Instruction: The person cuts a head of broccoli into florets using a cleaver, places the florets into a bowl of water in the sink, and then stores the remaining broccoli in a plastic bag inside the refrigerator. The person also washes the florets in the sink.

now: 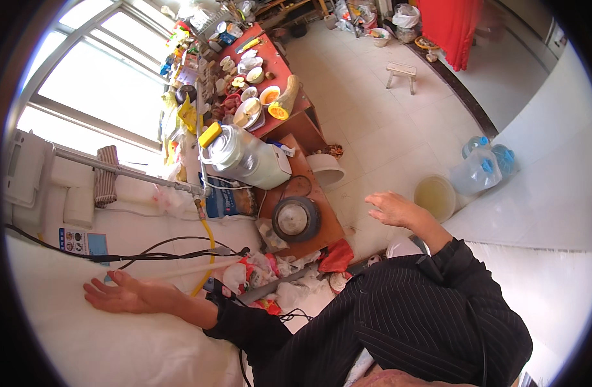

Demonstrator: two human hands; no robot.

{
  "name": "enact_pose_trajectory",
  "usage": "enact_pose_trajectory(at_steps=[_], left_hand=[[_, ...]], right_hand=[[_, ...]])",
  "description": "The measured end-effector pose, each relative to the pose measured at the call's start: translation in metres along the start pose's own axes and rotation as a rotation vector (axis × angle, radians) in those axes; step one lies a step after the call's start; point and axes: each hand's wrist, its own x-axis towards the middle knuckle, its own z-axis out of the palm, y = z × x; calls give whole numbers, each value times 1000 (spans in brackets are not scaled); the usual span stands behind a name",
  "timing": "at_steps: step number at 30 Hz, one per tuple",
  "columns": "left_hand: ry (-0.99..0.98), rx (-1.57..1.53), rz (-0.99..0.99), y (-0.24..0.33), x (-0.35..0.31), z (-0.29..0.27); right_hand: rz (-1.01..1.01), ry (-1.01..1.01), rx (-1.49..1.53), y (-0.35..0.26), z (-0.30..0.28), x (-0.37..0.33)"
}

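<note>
On the left my left hand is stretched out with its fingers apart, over or against a large white surface; whether it touches cannot be made out. A black cable runs just beyond its fingers. My right hand is raised above the tiled floor, fingers loosely extended and nothing in them. Closest to that hand is a round tub of yellowish liquid, with clear plastic water jugs beside it. A dark round pot with a lid sits on the low wooden table to the left of my right hand.
A red counter holds bowls, a cut squash and a knife. A clear bin with a yellow handle stands at its near end. Plastic bags and a yellow hose lie nearer. A small stool stands farther off.
</note>
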Motion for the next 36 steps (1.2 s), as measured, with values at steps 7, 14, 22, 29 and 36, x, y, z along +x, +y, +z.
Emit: enact_pose_trajectory(at_steps=[7, 14, 22, 29, 36], left_hand=[[228, 142, 212, -26, 11, 1], [434, 514, 242, -19, -37, 56], [281, 538, -101, -21, -98, 245], [251, 450, -208, -36, -112, 404], [232, 278, -400, -85, -129, 574]], right_hand=[[-51, -60, 15, 28, -39, 83], [-110, -140, -34, 116, -123, 206], [-130, -88, -57, 203, -254, 330], [-131, -208, 175, 246, -319, 446], [71, -71, 88, 346, -426, 521]])
